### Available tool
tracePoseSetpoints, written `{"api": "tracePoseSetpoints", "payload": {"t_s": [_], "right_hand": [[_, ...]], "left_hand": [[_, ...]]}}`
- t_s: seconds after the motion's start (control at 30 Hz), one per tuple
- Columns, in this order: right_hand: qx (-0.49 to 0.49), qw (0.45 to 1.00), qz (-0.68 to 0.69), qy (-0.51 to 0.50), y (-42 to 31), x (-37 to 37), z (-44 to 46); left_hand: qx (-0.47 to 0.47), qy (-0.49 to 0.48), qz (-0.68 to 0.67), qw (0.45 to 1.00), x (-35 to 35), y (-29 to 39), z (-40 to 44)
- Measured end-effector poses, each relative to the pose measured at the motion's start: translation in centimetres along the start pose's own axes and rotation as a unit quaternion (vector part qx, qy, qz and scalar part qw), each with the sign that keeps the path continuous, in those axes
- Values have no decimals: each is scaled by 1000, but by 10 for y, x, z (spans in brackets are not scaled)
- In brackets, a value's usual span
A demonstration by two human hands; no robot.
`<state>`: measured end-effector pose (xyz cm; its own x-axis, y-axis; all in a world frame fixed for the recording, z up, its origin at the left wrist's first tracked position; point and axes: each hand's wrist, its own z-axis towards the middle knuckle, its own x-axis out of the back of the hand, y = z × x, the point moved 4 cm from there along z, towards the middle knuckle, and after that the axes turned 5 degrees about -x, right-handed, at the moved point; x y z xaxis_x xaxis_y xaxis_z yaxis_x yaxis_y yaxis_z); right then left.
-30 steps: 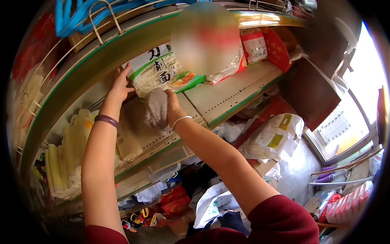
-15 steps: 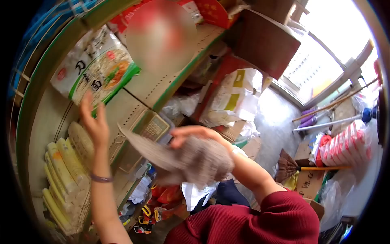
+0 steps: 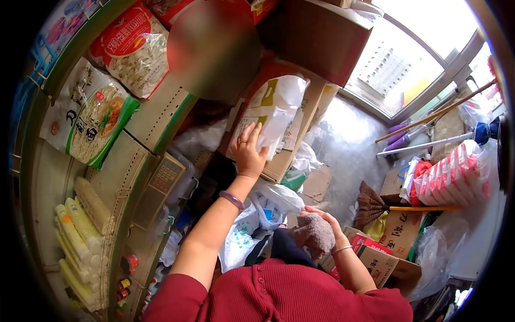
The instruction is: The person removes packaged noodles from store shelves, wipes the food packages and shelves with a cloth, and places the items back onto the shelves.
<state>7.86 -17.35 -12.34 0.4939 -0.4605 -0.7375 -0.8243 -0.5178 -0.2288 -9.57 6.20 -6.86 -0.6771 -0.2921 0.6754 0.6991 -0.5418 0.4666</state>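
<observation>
My left hand (image 3: 249,150), with a ring and a dark bracelet, reaches forward with its fingers spread. It lies over the near edge of a white plastic bag (image 3: 281,102) with olive print, which rests on a cardboard box (image 3: 280,165); whether it presses on the bag I cannot tell. Close to my body, my right hand (image 3: 333,224) is closed around a bunched grey-brown cloth (image 3: 315,236). Part of that hand is hidden behind the cloth. White plastic bags (image 3: 241,236) hang between my arms.
Shelves on the left hold a noodle package (image 3: 96,115), a red-and-clear package (image 3: 137,51), yellow-wrapped rolls (image 3: 78,231) and a calculator (image 3: 163,174). At right are a broom (image 3: 370,204), a long pole (image 3: 437,110), open cartons (image 3: 378,263) and a pink-and-white pack (image 3: 453,174).
My left hand has moved from beside the noodle package rightward to the white bag. My right hand has drawn the cloth away from the shelf toward my body. The view has shifted.
</observation>
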Motion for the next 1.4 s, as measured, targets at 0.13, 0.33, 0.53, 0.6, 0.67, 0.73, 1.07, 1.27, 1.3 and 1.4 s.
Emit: {"api": "tracePoseSetpoints", "payload": {"t_s": [0.13, 0.33, 0.53, 0.6, 0.67, 0.73, 1.07, 1.27, 1.3, 1.4], "right_hand": [[7, 999, -51, 12, -11, 16, 10], [34, 989, -139, -24, -31, 20, 16], [184, 924, -327, -70, -70, -41, 14], [303, 849, -420, -106, -88, -93, 1], [465, 737, -449, -197, -92, -161, -18], [607, 517, -580, -170, -75, -237, -50], [780, 269, -565, 20, -104, -249, -3], [554, 731, -399, 3, -236, -192, 14], [537, 769, -340, -73, -242, -211, 0], [529, 788, -250, -190, -223, -284, -76]], "left_hand": [[86, 63, -131, 986, -3, -19, 10], [248, 119, -314, 909, 25, -76, 48], [193, 101, -390, 895, 82, -44, 90], [189, 88, -420, 883, 115, -12, 95], [179, 76, -421, 886, 145, 9, 92], [144, 59, -404, 902, 177, 45, 90], [107, 81, -436, 890, 291, 102, 39], [131, 90, -492, 856, 316, 100, 34], [131, 95, -489, 857, 319, 101, 34], [170, 122, -473, 856, 324, 102, 30]]}}
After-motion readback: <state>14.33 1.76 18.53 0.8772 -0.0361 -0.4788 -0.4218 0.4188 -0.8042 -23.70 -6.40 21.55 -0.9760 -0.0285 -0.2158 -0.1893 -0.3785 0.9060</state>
